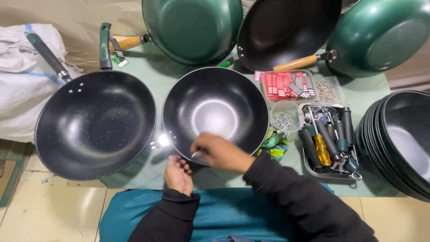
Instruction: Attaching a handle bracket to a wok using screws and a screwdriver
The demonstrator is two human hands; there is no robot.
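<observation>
A black wok without a handle sits on the green cloth in front of me, its metal handle bracket shining at its near left rim. My right hand reaches over the near rim and pinches a small metal part, probably a screw; it is too small to tell. My left hand sits under the wok's near edge, fingers curled against the outside of the rim.
A handled black wok lies left. Green woks and a black one lean behind. Right: a tray of screwdrivers, boxes of screws and red tags, stacked woks.
</observation>
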